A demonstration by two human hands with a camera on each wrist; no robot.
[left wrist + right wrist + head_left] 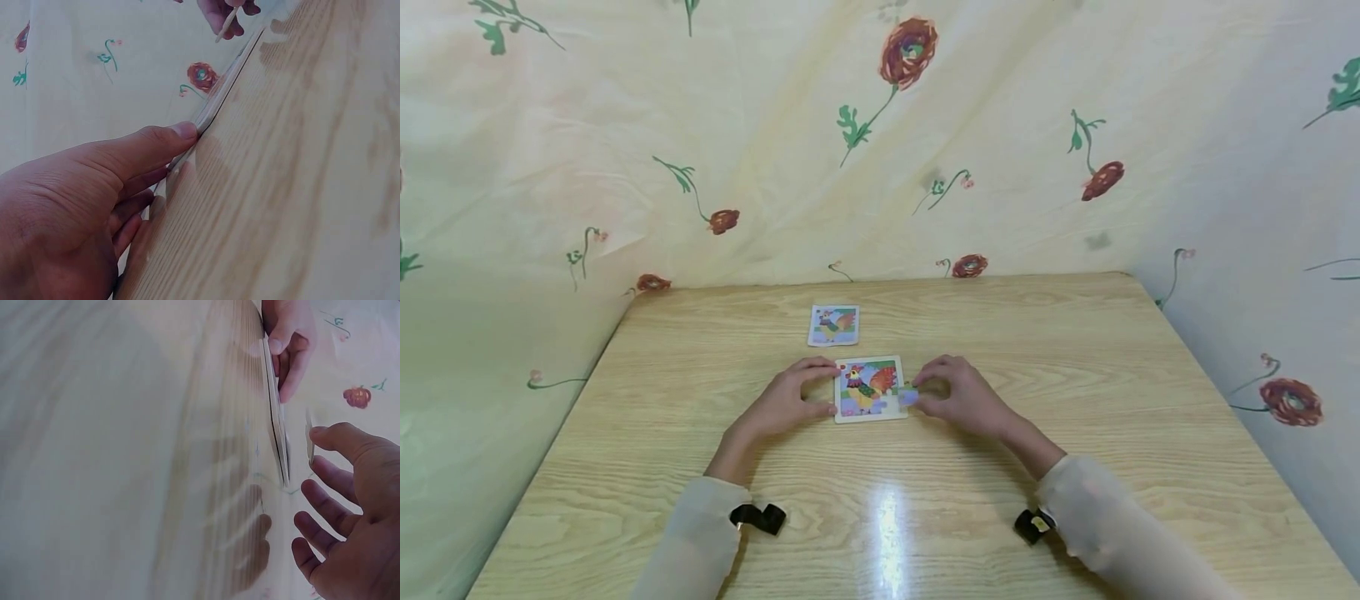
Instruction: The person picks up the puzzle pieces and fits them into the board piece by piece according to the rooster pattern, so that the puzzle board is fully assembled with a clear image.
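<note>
A rooster jigsaw board [872, 420] with a pale frame lies flat on the table, its lower right part showing bare backing. My left hand [782, 398] holds the board's left side, fingers at the upper corner and thumb at the lower one. In the left wrist view the thumb [178, 132] touches the board's edge. Between thumb and index finger, my right hand [966, 398] pinches a purple and green puzzle piece [907, 396] over the board's right edge. The right wrist view shows this piece [310, 440] edge-on, raised apart from the board, with the other fingers spread.
A square card [833, 326] with the same rooster picture lies behind the board, slightly left. The wooden table [1075, 350] meets flowered cloth [760, 125] at the back and sides. Black straps with small cameras sit at both sleeves.
</note>
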